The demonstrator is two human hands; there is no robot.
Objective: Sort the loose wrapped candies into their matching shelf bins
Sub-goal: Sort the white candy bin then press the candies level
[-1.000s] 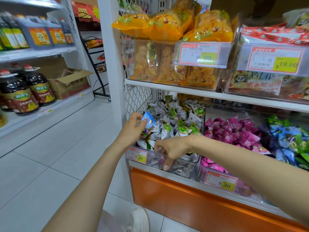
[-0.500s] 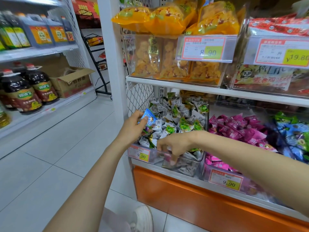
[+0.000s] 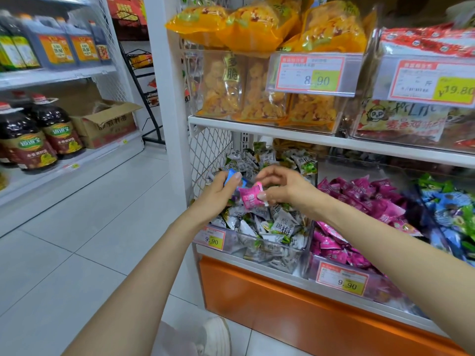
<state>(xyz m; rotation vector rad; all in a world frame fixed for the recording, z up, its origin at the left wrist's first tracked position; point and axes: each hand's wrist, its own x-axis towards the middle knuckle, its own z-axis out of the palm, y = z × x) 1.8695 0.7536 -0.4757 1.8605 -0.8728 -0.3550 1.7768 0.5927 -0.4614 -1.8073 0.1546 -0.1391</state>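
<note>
Pink candy (image 3: 249, 199), pinched by the right hand (image 3: 288, 188) over the grey bin (image 3: 270, 251) at frame centre, looks a stray bound for the pink bin (image 3: 385, 291) to its right, while the left hand (image 3: 217, 197) grips a blue candy (image 3: 231, 176), likely kept for the blue pile (image 3: 448, 201) farther right.

Pale grey floor tiles (image 3: 77, 227) run down the aisle under even, bright light. On the right stands a white shelf unit with a square upright post (image 3: 164, 98), a mesh side panel (image 3: 208, 150) and an orange base panel (image 3: 282, 312). Across the aisle, white shelves (image 3: 51, 75) carry oil bottles (image 3: 59, 134) and a cardboard box (image 3: 108, 124); a black wire rack (image 3: 144, 80) stands behind.
</note>
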